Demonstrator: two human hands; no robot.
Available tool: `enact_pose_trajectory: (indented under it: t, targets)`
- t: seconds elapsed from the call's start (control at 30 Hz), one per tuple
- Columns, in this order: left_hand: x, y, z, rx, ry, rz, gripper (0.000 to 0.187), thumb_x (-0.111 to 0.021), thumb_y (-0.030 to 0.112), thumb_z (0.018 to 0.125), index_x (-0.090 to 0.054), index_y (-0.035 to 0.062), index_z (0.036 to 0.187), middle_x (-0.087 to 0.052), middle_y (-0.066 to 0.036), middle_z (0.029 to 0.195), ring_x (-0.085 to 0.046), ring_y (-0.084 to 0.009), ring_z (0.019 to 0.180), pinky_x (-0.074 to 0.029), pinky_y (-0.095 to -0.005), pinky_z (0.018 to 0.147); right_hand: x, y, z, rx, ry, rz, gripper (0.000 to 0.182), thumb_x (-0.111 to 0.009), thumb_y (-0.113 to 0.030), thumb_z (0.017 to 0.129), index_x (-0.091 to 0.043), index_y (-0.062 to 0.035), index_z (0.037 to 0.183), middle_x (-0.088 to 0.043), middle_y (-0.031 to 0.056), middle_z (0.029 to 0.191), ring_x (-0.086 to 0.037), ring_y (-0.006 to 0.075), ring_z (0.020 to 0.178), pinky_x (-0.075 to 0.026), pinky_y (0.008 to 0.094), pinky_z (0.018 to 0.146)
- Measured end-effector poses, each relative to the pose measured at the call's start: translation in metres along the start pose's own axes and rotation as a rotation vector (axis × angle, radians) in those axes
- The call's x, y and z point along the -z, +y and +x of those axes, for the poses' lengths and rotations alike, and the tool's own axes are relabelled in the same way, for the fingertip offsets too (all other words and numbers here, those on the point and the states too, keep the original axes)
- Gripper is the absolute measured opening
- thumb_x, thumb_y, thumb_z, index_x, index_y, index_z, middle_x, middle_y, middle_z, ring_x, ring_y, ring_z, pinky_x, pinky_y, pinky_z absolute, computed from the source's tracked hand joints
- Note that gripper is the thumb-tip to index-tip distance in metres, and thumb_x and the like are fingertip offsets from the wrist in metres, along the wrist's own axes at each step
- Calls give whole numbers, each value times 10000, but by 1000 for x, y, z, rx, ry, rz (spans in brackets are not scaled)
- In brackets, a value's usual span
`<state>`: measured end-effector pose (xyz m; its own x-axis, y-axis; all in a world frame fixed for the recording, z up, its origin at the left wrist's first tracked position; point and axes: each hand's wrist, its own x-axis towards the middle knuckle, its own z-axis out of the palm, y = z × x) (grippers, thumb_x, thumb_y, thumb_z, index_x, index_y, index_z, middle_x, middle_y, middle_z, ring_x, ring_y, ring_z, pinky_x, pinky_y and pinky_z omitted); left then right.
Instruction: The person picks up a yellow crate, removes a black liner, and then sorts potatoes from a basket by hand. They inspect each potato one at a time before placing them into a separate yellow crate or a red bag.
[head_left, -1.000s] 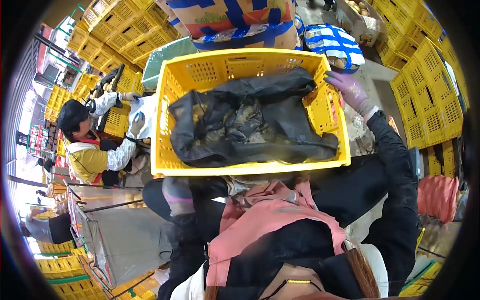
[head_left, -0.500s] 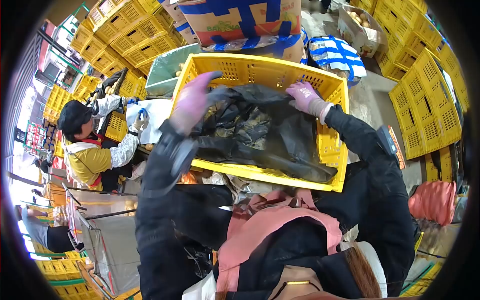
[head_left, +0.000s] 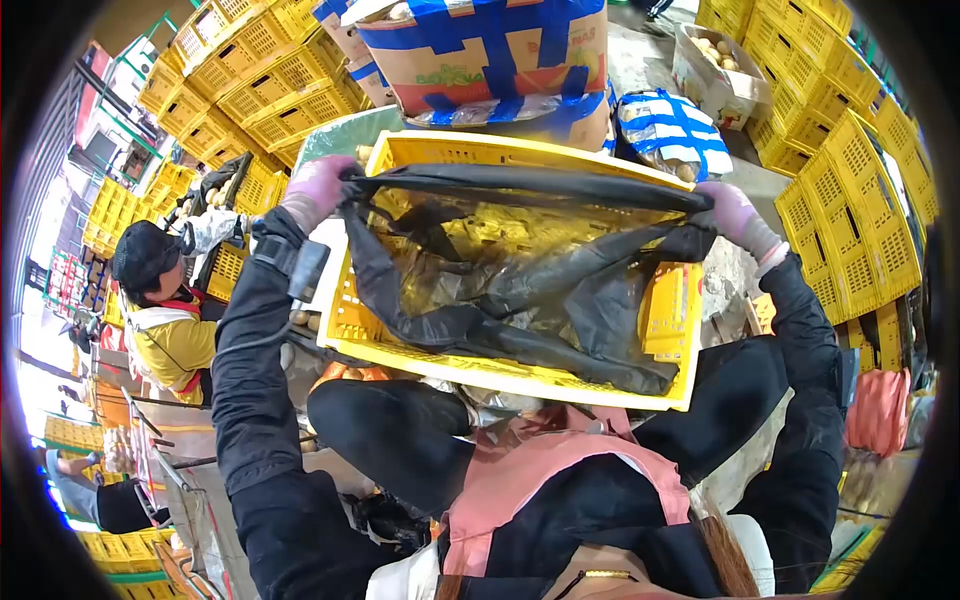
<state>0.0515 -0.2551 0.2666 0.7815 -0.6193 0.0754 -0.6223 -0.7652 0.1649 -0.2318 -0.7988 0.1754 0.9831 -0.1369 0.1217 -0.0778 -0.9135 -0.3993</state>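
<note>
A black plastic liner bag [head_left: 440, 325] lies inside a yellow plastic crate [head_left: 510, 375] in front of my knees. Its far edge is stretched taut across the crate between my two gloved hands. My left hand [head_left: 318, 188], in a pink and grey glove, grips one end of that edge at the crate's left side. At the right side, my right hand [head_left: 738, 215] is closed on the other end, just outside the crate wall. Through the thin film the crate's yellow floor shows. My fingertips are partly hidden by the folds.
A taped cardboard box [head_left: 480, 60] stands behind the crate, with a blue-and-white taped bundle [head_left: 675, 130] beside it. Stacked yellow crates [head_left: 850, 210] rise at right and far left. A person in a yellow top [head_left: 175, 335] sits at left. A carton of round produce [head_left: 715, 70] stands back right.
Both hands have moved outward and apart, drawing the crumpled liner's far edge into a taut line. More of the crate's inside shows, and the crate sits slightly nearer in view.
</note>
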Motion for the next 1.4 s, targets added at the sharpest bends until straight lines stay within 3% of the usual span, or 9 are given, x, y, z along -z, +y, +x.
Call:
enact_pose_trajectory:
  t: [0.17,0.43,0.53,0.73,0.8,0.87,1.03,1.1,1.4]
  targets:
    - [-24,-73,59,219,-37,-965,207,-673,119,785,-704,28,968,-693,-86,847,-637,-172,798,-497,-319,758,-23,59,42,-282,-34,756,283,-696,-105,751,-658,-21,1018,-673,55,901,-634,180,816,-494,317,752]
    - [-101,-139,190,79,111,4,429,-663,394,778,-693,120,1108,-662,-237,1059,-629,-375,1033,-513,-416,885,-52,70,104,-605,75,502,366,-692,-197,820,-646,-4,1127,-680,69,1008,-618,154,862,-483,286,778]
    - [-133,-154,152,201,-43,-348,400,-625,288,836,-631,92,1184,-631,-187,1140,-606,-321,1074,-482,-378,921,-82,124,65,-479,-184,1405,300,-579,-206,934,-643,-25,1164,-683,76,1083,-626,151,917,-493,282,851]
    - [-63,-108,52,500,8,-1056,391,-549,77,951,-507,35,1337,-568,-87,1301,-558,-213,1156,-420,-303,993,-100,151,16,-515,-89,1521,284,-580,-296,953,-642,-97,1145,-690,20,1048,-635,121,914,-510,318,852]
    - [-41,-103,31,237,375,-706,421,-567,38,922,-500,22,1337,-568,-93,1306,-546,-211,1181,-415,-318,1001,-69,141,33,-810,288,774,305,-610,-275,939,-630,-43,1137,-680,38,1013,-625,139,896,-496,301,825]
    - [-11,-65,16,-106,230,-439,480,-606,24,859,-504,20,1327,-551,-113,1329,-524,-233,1217,-405,-345,1024,-37,52,22,-389,680,463,265,-631,-177,928,-618,7,1118,-667,60,966,-607,135,900,-489,287,819]
    - [-69,84,32,-798,134,314,630,-666,140,749,-499,97,1354,-635,-165,1146,-566,-295,1157,-343,-413,1074,-65,-170,-42,-3,-242,544,646,-762,-343,773,-529,-14,1278,-615,209,1115,-618,290,1040,-496,372,885]
    - [-98,75,43,-692,-34,563,619,-656,139,737,-516,128,1340,-650,-136,1051,-596,-299,1055,-379,-424,1000,-130,-165,-70,241,-265,67,886,-761,-445,736,-380,22,1385,-532,227,1273,-543,368,1158,-443,442,961]
    - [23,11,-151,-356,-103,183,309,-642,98,637,-631,52,943,-605,-138,1008,-542,-365,1025,-380,-465,973,-40,-137,-142,206,-243,49,320,-683,-148,728,-638,-92,1040,-662,126,891,-608,329,929,-439,434,902]
